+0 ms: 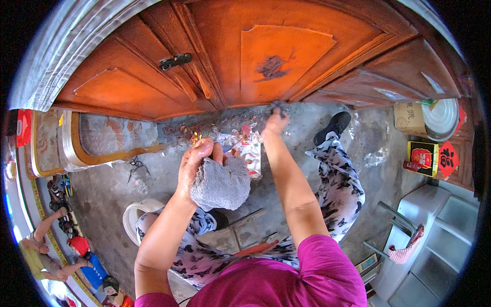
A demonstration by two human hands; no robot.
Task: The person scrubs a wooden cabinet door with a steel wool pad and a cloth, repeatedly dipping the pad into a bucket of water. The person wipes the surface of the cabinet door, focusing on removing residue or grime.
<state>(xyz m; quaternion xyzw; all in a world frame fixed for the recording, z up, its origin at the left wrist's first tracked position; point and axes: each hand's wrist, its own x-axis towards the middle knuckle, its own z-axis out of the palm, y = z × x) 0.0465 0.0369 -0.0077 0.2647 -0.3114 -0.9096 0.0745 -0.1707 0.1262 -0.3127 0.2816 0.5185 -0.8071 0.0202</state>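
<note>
Concrete floor (153,179), grey and dusty, runs up to a big orange-brown wooden door (245,56) with a dark metal latch (175,61). Grey cloth (221,185), thick and fuzzy, bunched into a lump, sits mid-frame above the person's lap, hanging out below the left hand (197,161). That hand is closed tight round the cloth's top edge, fingers curled over, thumb side up. Right hand (275,123) is stretched forward to the foot of the door, fingers closed on a small dark grey rag (277,107) pressed at the door's lower edge; grip looks narrow, fine detail too small to tell. Red paper scraps (197,134) and torn printed paper (248,146) lie on the floor just below the door, between the two hands. Person wears a magenta top (286,281) and black-and-white patterned trousers (340,189), black shoe (333,126) near the door. White bucket (139,212) by the left elbow. Yellow and red boxes (422,156) at right, cardboard box (409,118) above them.
</note>
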